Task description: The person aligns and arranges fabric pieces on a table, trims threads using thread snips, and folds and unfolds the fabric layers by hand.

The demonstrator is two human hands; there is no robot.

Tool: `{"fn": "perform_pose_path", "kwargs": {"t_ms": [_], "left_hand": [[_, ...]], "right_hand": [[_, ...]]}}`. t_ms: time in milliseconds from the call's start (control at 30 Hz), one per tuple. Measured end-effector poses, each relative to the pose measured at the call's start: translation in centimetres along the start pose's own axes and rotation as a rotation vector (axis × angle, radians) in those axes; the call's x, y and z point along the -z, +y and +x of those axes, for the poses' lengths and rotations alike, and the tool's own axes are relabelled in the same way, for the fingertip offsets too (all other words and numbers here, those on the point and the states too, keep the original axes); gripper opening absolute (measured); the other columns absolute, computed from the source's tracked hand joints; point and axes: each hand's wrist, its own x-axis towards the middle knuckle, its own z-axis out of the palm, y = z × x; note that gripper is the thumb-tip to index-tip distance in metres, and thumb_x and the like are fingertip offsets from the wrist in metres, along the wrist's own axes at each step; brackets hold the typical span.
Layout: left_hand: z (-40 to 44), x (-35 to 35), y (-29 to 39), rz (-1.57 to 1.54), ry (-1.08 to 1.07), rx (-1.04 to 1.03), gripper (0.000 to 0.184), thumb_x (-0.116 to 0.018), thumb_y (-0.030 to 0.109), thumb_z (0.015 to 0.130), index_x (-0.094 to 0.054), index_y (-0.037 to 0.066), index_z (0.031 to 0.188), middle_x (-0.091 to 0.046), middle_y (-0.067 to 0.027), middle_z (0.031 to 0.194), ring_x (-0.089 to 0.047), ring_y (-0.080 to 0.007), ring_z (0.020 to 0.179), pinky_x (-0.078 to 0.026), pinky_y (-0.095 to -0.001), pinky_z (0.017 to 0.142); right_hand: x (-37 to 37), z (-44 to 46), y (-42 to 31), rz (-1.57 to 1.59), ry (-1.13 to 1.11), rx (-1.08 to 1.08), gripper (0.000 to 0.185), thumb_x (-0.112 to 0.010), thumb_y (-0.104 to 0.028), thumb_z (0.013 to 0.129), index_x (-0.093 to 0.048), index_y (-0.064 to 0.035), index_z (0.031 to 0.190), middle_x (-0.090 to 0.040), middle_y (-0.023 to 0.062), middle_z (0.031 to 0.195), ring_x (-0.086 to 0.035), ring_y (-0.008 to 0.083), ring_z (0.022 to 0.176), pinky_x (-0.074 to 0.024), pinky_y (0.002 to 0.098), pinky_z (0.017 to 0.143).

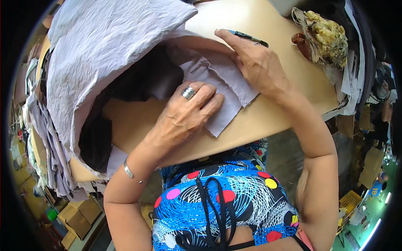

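Observation:
A pale lilac-grey garment [109, 42] with dark lining [146, 75] lies bunched across the table. My left hand [188, 106], with a wide silver ring, has its fingers curled down onto a lilac fabric flap [224, 115] near the table's front edge. The fingertips are tucked under and hidden. My right hand [261, 67] is at the flap's far right side, its thumb side against the cloth edge. Along its index finger lies a slim dark tool, apparently thread snips [247, 37], held within the hand.
A clump of yellowish tangled threads [324, 35] sits at the table's right, beside a brown rounded object [301, 44]. Stacked cloth pieces [356, 71] line the right edge. More cloth [48, 142] hangs off the left side. Cardboard boxes [79, 217] stand below left.

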Motion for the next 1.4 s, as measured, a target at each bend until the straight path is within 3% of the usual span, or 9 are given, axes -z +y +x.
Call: {"fn": "perform_pose_path", "kwargs": {"t_ms": [33,133,233,333,433,467,567,867,1400], "left_hand": [[0.1,0.1,0.3,0.018,-0.025,0.014,0.033,-0.056,0.006,0.070,-0.060,0.004,0.103,-0.054,-0.0087,0.106,-0.056,-0.0259,0.101,-0.046,-0.0376,0.088],[0.3,-0.3,0.6,0.039,-0.036,-0.011,0.033,-0.054,0.008,0.072,-0.060,0.005,0.104,-0.053,-0.0083,0.108,-0.053,-0.0250,0.107,-0.042,-0.0387,0.093],[0.4,-0.6,0.6,-0.017,-0.056,-0.028,0.035,-0.052,0.011,0.074,-0.058,0.006,0.108,-0.052,-0.0078,0.111,-0.050,-0.0233,0.111,-0.038,-0.0404,0.097],[0.6,-0.6,0.6,-0.022,-0.072,-0.038,0.039,-0.051,0.017,0.077,-0.055,0.008,0.115,-0.049,-0.0062,0.115,-0.048,-0.0201,0.111,-0.037,-0.0392,0.097],[0.9,-0.4,1.2,-0.014,-0.087,-0.012,0.042,-0.051,0.015,0.077,-0.055,0.009,0.118,-0.049,-0.0055,0.118,-0.048,-0.0211,0.112,-0.037,-0.0395,0.097],[0.9,-0.3,1.2,-0.029,-0.088,0.001,0.043,-0.052,0.013,0.076,-0.056,0.009,0.118,-0.050,-0.0060,0.117,-0.049,-0.0226,0.111,-0.037,-0.0400,0.097],[1.0,0.0,1.4,-0.037,-0.092,0.022,0.046,-0.052,0.011,0.075,-0.057,0.011,0.120,-0.051,-0.0059,0.118,-0.050,-0.0240,0.111,-0.038,-0.0405,0.097],[0.9,-0.4,1.5,-0.017,-0.079,0.036,0.046,-0.051,0.012,0.077,-0.057,0.012,0.122,-0.052,-0.0053,0.118,-0.050,-0.0235,0.110,-0.038,-0.0403,0.096],[0.8,-0.7,1.6,0.005,-0.066,0.041,0.047,-0.052,0.012,0.075,-0.058,0.013,0.121,-0.051,-0.0050,0.116,-0.050,-0.0242,0.109,-0.038,-0.0406,0.095]], "right_hand": [[0.0,-0.3,-0.2,-0.040,0.019,0.026,0.051,-0.047,0.001,0.080,-0.049,-0.0160,0.128,-0.064,0.0132,0.088,-0.063,0.0333,0.075,-0.0526,0.0412,0.066],[-0.1,-1.4,0.3,0.059,0.054,0.065,0.048,-0.049,0.000,0.081,-0.049,-0.0144,0.127,-0.062,0.0124,0.084,-0.061,0.0319,0.071,-0.0519,0.0390,0.065],[1.1,-1.0,0.7,-0.275,0.185,0.259,0.042,-0.050,-0.001,0.081,-0.052,-0.0120,0.121,-0.060,0.0122,0.083,-0.060,0.0309,0.070,-0.0513,0.0367,0.067],[2.0,-1.6,-0.8,-0.147,0.198,0.283,0.029,-0.052,0.000,0.079,-0.057,-0.0065,0.107,-0.060,0.0124,0.085,-0.060,0.0303,0.076,-0.0504,0.0355,0.069],[2.3,-3.2,-1.3,0.425,-0.114,-0.019,0.018,-0.055,0.001,0.077,-0.058,-0.0013,0.094,-0.059,0.0121,0.086,-0.060,0.0293,0.079,-0.0496,0.0351,0.068],[2.8,-3.3,-1.3,0.452,-0.177,-0.102,0.011,-0.057,0.002,0.076,-0.059,0.0019,0.087,-0.058,0.0119,0.086,-0.060,0.0286,0.080,-0.0487,0.0348,0.068],[3.3,-3.5,-0.9,0.467,-0.240,-0.091,0.009,-0.059,-0.001,0.075,-0.060,0.0024,0.083,-0.058,0.0122,0.088,-0.060,0.0278,0.081,-0.0488,0.0348,0.070],[3.8,-4.2,-1.2,0.533,-0.320,-0.132,0.014,-0.065,-0.005,0.070,-0.060,0.0045,0.079,-0.057,0.0122,0.096,-0.058,0.0275,0.088,-0.0479,0.0344,0.077],[3.8,-4.2,-1.1,0.494,-0.318,-0.130,0.008,-0.059,-0.001,0.071,-0.059,0.0057,0.075,-0.058,0.0124,0.096,-0.059,0.0269,0.085,-0.0482,0.0338,0.074]]}}
